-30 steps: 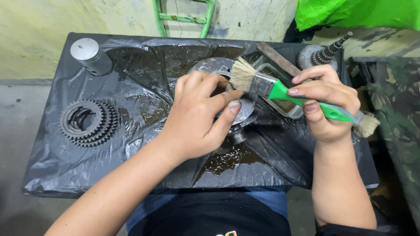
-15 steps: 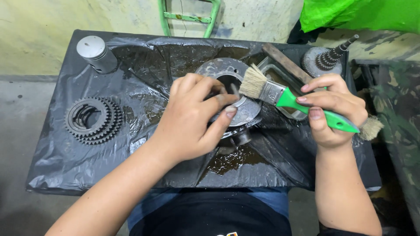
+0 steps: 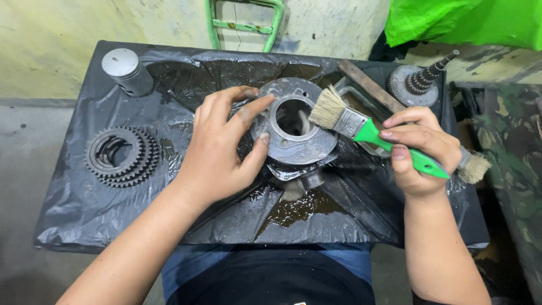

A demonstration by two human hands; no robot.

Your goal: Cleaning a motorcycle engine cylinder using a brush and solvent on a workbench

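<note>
A grey metal engine cylinder [image 3: 293, 148] with a round bore stands in the middle of a table wrapped in black plastic sheet [image 3: 68, 209]. My left hand [image 3: 220, 149] rests against the cylinder's left side, thumb and fingers spread along its rim. My right hand [image 3: 420, 149] grips a paintbrush with a green handle [image 3: 361, 129]; its pale bristles touch the right edge of the cylinder's top. A second brush [image 3: 473, 167] pokes out behind my right hand. Brown oily liquid [image 3: 302, 206] pools on the sheet just in front of the cylinder.
A grey piston [image 3: 127, 70] stands at the back left. A stack of toothed gear rings [image 3: 121, 155] lies at the left. A geared shaft [image 3: 420, 82] stands at the back right beside a metal tray [image 3: 361, 110] with a wooden stick. Green frame and green cloth lie behind.
My left hand has slid off the top of the cylinder to its left side, uncovering the bore. The brush has dropped from above the cylinder onto its right rim.
</note>
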